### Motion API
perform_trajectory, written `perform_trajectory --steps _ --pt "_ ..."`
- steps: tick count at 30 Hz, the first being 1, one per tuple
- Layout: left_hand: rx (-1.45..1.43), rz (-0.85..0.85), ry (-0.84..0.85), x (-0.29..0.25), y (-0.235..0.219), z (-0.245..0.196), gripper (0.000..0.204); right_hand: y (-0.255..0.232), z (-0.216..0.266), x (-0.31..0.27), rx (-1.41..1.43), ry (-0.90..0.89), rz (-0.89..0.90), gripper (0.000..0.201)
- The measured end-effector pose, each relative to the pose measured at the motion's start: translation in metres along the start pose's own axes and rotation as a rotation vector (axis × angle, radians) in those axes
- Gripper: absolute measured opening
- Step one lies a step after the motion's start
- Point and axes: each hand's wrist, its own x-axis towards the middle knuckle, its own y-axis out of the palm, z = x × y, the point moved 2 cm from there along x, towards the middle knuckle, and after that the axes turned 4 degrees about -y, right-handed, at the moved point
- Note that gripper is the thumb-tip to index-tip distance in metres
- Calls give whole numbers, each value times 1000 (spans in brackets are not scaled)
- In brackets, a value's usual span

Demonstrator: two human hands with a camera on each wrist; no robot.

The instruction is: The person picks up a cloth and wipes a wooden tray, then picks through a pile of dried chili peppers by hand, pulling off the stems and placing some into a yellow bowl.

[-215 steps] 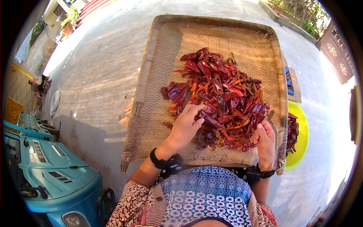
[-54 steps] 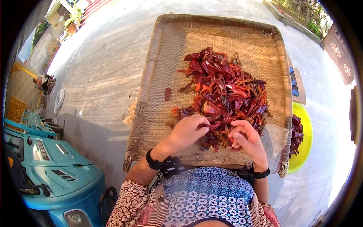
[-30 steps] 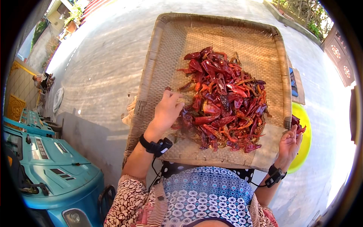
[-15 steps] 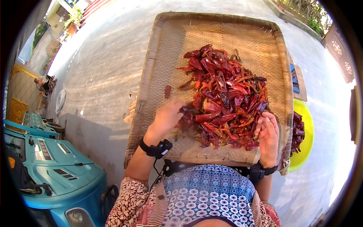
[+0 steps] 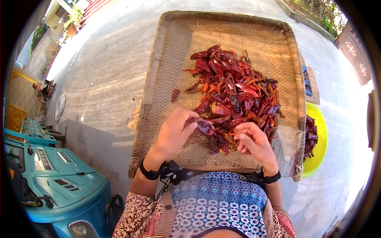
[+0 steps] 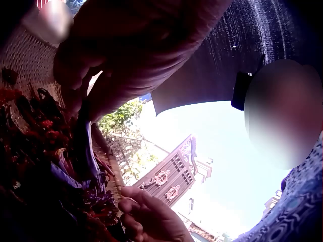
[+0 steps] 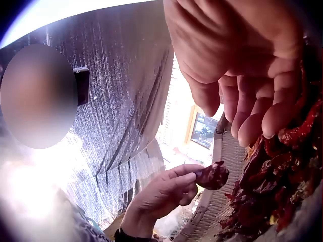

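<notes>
A dried red chili (image 5: 204,126) sticks out from my left hand (image 5: 174,131), pinched between thumb and fingers near its end. The right wrist view also shows this chili (image 7: 214,176), dark and wrinkled, above the woven tray. Across from it my right hand (image 5: 256,143) hovers over the near side of the chili pile (image 5: 238,95), fingers loosely bent, thumb apart from them, nothing between them. The pile of glossy and shriveled chilies covers the middle of the woven tray (image 5: 170,51). One small chili piece (image 5: 175,95) lies alone left of the pile.
Right of the tray sits a yellow-green basin (image 5: 320,139) holding more dried chilies (image 5: 310,137). A phone (image 5: 306,81) lies on a board beyond it. A teal vehicle (image 5: 59,178) stands at the left. Far left, a person (image 5: 41,89) sits by a wall.
My right hand went out to the basin with a chili, then came back over the pile without it. My left hand reached to the tray's left and now holds another chili near the pile.
</notes>
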Motion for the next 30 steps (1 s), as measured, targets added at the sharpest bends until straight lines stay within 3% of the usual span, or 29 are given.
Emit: perform_trajectory --steps 2,6,10,13,15,16,19,22,25,28,30 --pt "-134 16 20 -4 10 -9 20 9 -2 5 -67 -7 72 38" --pt "-265 25 56 -8 30 -15 21 25 0 10 -207 -1 161 28" --pt "-315 61 57 -9 40 -8 20 22 -10 9 -35 4 153 22" --pt "-601 240 -205 -8 54 4 20 18 -12 6 -18 1 159 15" --pt "-645 290 -269 -8 55 3 21 17 -11 4 -18 29 168 13" --pt "-666 314 -299 -7 56 3 22 15 -13 2 -16 39 142 13" --pt "-480 209 -104 -3 58 4 23 2 -16 -3 22 44 31 13" --pt "-278 132 -31 8 43 -10 24 -33 -12 -11 80 -38 -163 14" --pt "-190 133 66 22 33 -24 25 -75 -7 -23 256 -232 -472 15" --pt "21 97 86 45 27 -29 24 -117 -14 -36 727 -511 -691 29" --pt "84 51 127 68 26 -22 25 -127 -7 -43 817 -450 -736 33"
